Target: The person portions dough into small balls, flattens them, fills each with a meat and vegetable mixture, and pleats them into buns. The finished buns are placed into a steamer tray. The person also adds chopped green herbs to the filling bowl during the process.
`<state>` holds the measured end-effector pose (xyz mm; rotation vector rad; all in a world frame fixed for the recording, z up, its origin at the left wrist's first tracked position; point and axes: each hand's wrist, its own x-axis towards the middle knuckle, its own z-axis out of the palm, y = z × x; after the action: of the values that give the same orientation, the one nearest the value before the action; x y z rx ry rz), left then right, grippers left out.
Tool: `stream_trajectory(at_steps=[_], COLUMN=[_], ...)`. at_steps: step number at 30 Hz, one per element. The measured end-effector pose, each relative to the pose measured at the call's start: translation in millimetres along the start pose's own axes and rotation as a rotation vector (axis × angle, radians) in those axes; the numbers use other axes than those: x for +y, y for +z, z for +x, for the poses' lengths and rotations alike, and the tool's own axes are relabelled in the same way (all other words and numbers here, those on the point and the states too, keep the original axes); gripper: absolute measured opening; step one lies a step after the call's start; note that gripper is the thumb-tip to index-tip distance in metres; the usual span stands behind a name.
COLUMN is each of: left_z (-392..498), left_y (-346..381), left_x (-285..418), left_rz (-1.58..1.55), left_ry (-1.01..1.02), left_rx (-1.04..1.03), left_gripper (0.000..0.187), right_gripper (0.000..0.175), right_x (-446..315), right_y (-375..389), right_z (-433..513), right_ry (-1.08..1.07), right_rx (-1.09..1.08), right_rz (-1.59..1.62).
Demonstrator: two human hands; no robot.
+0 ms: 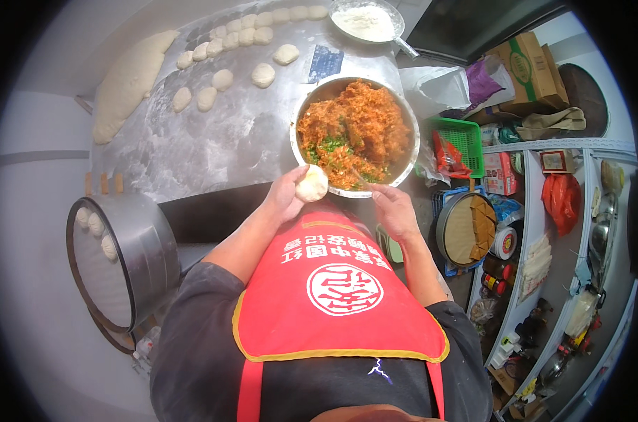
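Observation:
My left hand (287,194) holds a round, pale piece of dough (312,183) at the near rim of a large metal bowl (415,150). Orange shredded filling (369,118) fills much of the bowl, with chopped green pieces (330,145) at its near left side. In my right hand (395,209) is the handle of a thin utensil (362,180), whose far end goes into the filling; its tip is hidden. Beyond my left hand, several dough pieces (263,75) lie on the floured metal table (192,153).
A long dough mass (131,87) lies at the table's left. A flour-filled pan (363,22) stands at the far right. Left of me is a round steamer (152,253) with three buns (96,224). A green basket (469,145) and crowded shelves (535,211) are on my right.

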<state>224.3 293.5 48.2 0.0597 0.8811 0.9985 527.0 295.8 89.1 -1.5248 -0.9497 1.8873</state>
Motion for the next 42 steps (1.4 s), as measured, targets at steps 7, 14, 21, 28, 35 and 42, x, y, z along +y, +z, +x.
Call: stream_trajectory(at_steps=[7,14,21,28,35,42], left_z=[20.2,47.6,47.9,16.1,-5.2,-22.8], left_y=[87.0,84.3,50.2,67.3,80.2,89.8], left_x=[9.8,8.3,25.6,32.1,37.0,40.2], left_rz=[-0.363,-0.314,-0.017,0.017,0.030,-0.043], left_ry=[-0.036,0.008,0.132,0.060,-0.021,-0.007], left_rx=[-0.204,-0.041,-0.006,-0.197,-0.285,-0.372], left_gripper=[0.055,0.048,0.033,0.048,0.064,0.066], right_gripper=[0.026,0.030,0.025,0.024,0.045,0.054], right_x=[-2.0,-12.4,0.9,1.7,-42.6,-71.9], right_y=[30.0,26.4,-8.3,-14.4,35.1,64.3], right_z=[-7.3,-32.0,-20.9,25.9,33.0,17.2], right_ry=[-0.831,-0.731,-0.615,-0.386,-0.449,-0.781], right_rx=[0.299,0.338,0.495,0.398,-0.063,-0.017], right_rz=[-0.525,-0.834,-0.574,-1.272,-0.100,-0.555])
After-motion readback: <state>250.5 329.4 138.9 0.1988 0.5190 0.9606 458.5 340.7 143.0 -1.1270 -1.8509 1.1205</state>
